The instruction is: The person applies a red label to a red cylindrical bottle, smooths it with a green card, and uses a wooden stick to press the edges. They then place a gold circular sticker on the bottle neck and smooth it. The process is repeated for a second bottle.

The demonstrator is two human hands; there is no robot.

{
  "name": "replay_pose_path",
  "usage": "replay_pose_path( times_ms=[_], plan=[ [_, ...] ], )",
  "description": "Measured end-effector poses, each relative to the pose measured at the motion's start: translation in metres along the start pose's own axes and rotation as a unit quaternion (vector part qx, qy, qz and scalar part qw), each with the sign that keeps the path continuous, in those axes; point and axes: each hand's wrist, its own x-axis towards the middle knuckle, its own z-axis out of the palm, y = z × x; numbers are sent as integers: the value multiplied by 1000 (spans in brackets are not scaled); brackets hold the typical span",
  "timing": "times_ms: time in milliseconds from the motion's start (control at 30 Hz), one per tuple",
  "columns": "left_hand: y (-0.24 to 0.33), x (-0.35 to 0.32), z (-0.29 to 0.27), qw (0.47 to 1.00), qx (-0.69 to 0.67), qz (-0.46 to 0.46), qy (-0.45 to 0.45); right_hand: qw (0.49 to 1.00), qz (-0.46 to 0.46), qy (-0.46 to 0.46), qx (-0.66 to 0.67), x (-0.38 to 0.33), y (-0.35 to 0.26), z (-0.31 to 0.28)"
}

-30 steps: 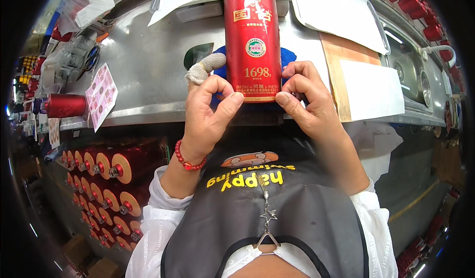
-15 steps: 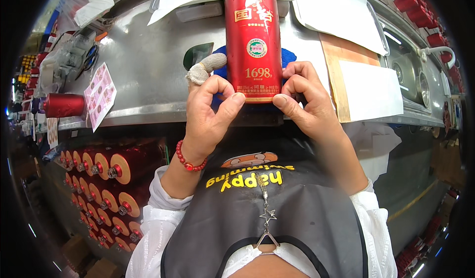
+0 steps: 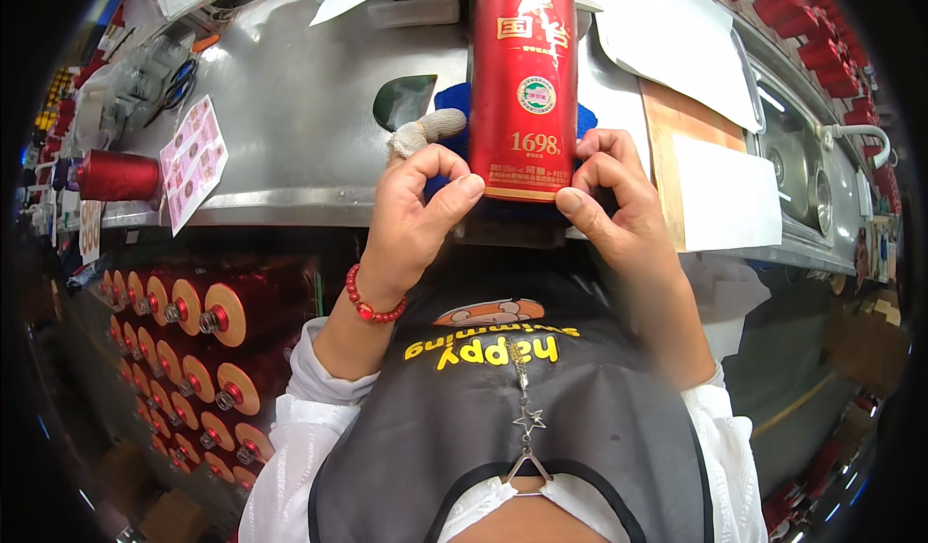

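A red bottle (image 3: 527, 69) with gold print and a round green-and-white emblem lies on a blue cloth (image 3: 586, 117), its base toward me. My left hand (image 3: 416, 195) is at the bottle's lower left edge, fingers curled and thumb tip against the corner; a knitted finger cover (image 3: 425, 135) sits on one finger. At the lower right corner, my right hand (image 3: 619, 200) has its thumb on the base edge and bent fingers along the side. Together the hands hold the base end. Fingertips behind the bottle are hidden.
A dark green curved piece (image 3: 404, 103) lies left of the bottle on the metal bench (image 3: 290, 108). Scissors (image 3: 177, 88), a sheet of round labels (image 3: 191, 161) and a red cup-shaped piece (image 3: 118, 176) are farther left. Stacked red bottles (image 3: 193, 321) stand below; white paper (image 3: 725, 195) lies right.
The whole view has shifted slightly. The bottle has moved a little right relative to my left thumb, which is now at its edge rather than over the base. My right hand has moved along with it.
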Motion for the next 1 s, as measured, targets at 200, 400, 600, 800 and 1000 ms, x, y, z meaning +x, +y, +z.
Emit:
replay_pose_path(
  times_ms=[200,400,600,800,1000],
  plan=[
    [-3,-2,-1,999,-48,-25,-10,1000,10,-10,-2,1,-1,0],
    [-9,-4,-2,999,-48,-18,-18,1000,16,-13,11,1,0,1],
    [-20,-7,-8,1000,18,-17,17,1000,16,-15,14,1,-2,2],
    [-24,-31,8,916,253,224,216,999,15,-29,-8,2,-1,0],
    [-48,-40,12,904,282,297,125,999,22,-38,-14,1,-1,-2]
  ],
)
